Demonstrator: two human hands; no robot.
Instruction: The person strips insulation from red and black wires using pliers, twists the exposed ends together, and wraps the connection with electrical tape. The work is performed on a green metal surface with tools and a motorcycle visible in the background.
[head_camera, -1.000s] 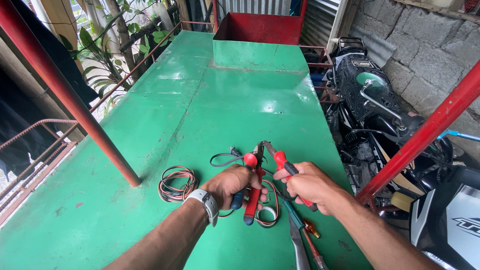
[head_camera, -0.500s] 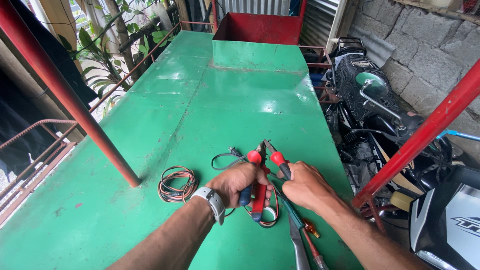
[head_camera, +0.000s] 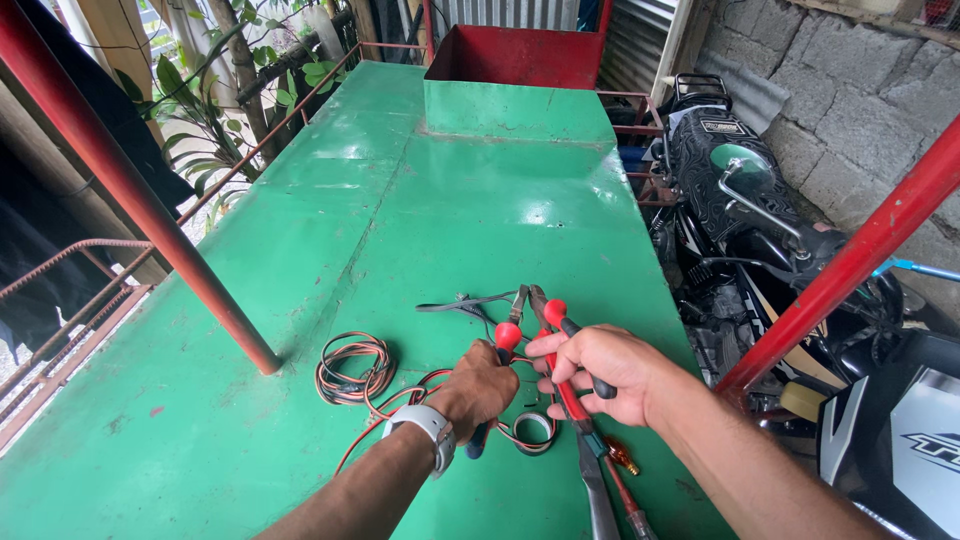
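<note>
My left hand (head_camera: 480, 388) is closed around one handle of a red-handled plier (head_camera: 510, 335) and some thin wire. My right hand (head_camera: 592, 372) grips a second red and black handled cutter (head_camera: 556, 318), whose jaws (head_camera: 528, 298) point away from me, beside the first tool's jaws. Both hands are close together over the green metal surface (head_camera: 450, 200). A coil of red, black and white wire (head_camera: 350, 365) lies just left of my left hand. A wristwatch (head_camera: 425, 425) sits on my left wrist.
Another tool with long metal handles (head_camera: 600, 490) and a small brass part (head_camera: 622, 458) lie under my right wrist. A black strap (head_camera: 455, 305) lies beyond the pliers. Red posts (head_camera: 150, 200) (head_camera: 850, 260) stand at both sides; a motorcycle (head_camera: 740, 190) is parked at right.
My right hand has slid closer to my left, bringing the two red-handled tools side by side. The hands have shifted slightly to the right on the green surface.
</note>
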